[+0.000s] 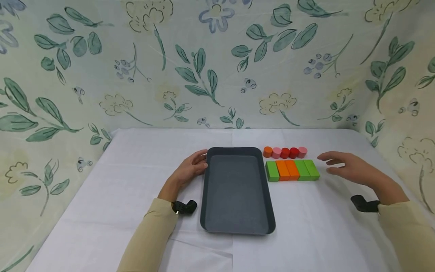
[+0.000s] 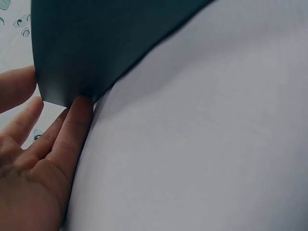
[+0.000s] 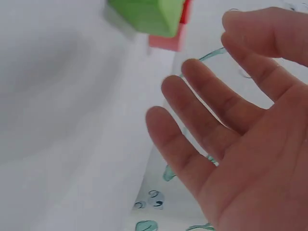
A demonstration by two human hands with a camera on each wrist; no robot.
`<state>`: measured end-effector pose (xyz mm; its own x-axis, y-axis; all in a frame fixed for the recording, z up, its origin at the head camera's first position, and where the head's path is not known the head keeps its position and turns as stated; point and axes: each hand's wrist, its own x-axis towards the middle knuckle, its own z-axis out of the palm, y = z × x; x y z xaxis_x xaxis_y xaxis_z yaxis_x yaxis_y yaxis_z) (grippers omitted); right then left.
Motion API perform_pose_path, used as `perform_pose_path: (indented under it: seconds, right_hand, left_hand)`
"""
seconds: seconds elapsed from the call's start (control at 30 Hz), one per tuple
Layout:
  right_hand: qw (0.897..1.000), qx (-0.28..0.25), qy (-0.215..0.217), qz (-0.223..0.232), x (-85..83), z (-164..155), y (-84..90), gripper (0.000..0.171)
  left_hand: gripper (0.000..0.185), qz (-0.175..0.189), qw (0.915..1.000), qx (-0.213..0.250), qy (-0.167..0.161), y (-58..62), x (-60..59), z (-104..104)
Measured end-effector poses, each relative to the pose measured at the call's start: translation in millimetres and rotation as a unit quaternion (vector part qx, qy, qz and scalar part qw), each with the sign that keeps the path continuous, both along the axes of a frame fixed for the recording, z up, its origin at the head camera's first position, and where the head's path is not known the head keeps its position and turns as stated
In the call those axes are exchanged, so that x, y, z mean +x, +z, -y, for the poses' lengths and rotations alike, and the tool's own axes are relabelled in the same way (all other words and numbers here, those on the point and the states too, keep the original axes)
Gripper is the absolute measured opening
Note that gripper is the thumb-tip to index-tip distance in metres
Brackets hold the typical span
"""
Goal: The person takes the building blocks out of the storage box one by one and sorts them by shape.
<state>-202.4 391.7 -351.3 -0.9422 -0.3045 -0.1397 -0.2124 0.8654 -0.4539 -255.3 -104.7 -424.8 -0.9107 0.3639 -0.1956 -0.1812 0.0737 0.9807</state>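
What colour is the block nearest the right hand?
Green; the head view shows it best.

I see a dark grey tray (image 1: 236,226) at centre, green and orange blocks (image 1: 292,170), orange, pink and red cylinders (image 1: 284,152), a white tablecloth (image 1: 136,181), floral green-leaf backdrop (image 1: 204,68), beige sleeves (image 1: 149,238).

White-clothed table (image 1: 136,181); floral leaf-print backdrop (image 1: 102,75) on three sides.

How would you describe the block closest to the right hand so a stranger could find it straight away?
Start at the dark grey tray in the middle of the white table. Just right of its far end lies a row of five rectangular blocks below a row of small cylinders. The one meant is the green block at the row's right end, nearest the open right hand; only it has a neighbour on one side.
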Motion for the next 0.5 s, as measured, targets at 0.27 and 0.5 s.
perform_pose_path:
  seconds: [0.27,0.5]
  right_hand:
    - [1.0,-0.006,0.011,-0.022,15.6,6.0,8.6,0.041]
    - [0.999,-0.005,0.003,-0.036,14.7,22.5,9.4,0.042]
  left_hand:
    - [0.061,0.0,1.0,0.002,0.008,-1.4,0.7,-1.5]
    - [0.059,0.008,0.9999,-0.006,0.011,1.2,0.2,4.1]
